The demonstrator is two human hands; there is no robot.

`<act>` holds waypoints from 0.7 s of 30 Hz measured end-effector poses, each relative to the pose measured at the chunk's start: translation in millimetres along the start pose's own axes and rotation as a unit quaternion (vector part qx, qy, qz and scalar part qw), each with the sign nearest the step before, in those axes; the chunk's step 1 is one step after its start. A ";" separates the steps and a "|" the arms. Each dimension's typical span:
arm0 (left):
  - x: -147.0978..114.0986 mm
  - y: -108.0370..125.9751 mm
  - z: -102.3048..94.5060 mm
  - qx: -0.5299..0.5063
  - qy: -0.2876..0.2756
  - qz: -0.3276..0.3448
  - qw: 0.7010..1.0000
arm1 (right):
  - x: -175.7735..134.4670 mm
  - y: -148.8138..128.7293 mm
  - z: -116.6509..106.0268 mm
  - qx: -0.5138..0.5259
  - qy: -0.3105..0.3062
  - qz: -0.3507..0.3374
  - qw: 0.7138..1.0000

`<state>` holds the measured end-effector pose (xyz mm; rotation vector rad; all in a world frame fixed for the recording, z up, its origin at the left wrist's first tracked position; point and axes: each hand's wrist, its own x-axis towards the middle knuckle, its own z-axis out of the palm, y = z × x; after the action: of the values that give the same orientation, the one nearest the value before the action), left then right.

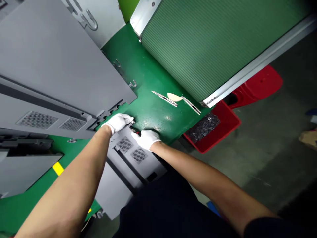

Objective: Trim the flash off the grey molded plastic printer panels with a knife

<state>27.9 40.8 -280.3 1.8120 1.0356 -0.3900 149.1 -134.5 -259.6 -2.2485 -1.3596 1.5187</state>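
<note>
A grey plastic panel with two vent grilles and a long dark slot lies in front of my body. My left hand, in a white glove, is at its far left corner, with the fingers pinched together at the edge. What they hold is too small to name. My right hand, also gloved, is at the panel's far edge just to the right, its fingers closed. A small red and dark bit shows between the hands; I cannot make out what it is.
On the green tabletop lie two slim cutter-like tools and a cream half-moon piece. Larger grey panels stand left. A ribbed green conveyor belt is beyond. A red bin holds dark small parts, near a red stool.
</note>
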 end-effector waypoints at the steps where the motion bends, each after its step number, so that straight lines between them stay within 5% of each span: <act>1: -0.6 1.2 0.1 -0.001 0.000 -0.001 1.000 | -1.4 -1.6 -0.1 -0.002 0.005 0.003 1.000; 11: -3.5 11.1 1.0 0.009 0.007 -0.029 1.000 | -2.4 -6.3 -6.7 -0.020 -0.025 0.013 0.999; 21: -1.2 6.8 0.3 0.024 -0.001 -0.041 0.999 | 4.8 -0.1 4.4 -0.082 0.027 -0.060 0.994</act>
<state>32.7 38.8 -275.6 1.8152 1.1098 -0.4693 146.1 -132.7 -265.1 -2.2347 -1.6260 1.3442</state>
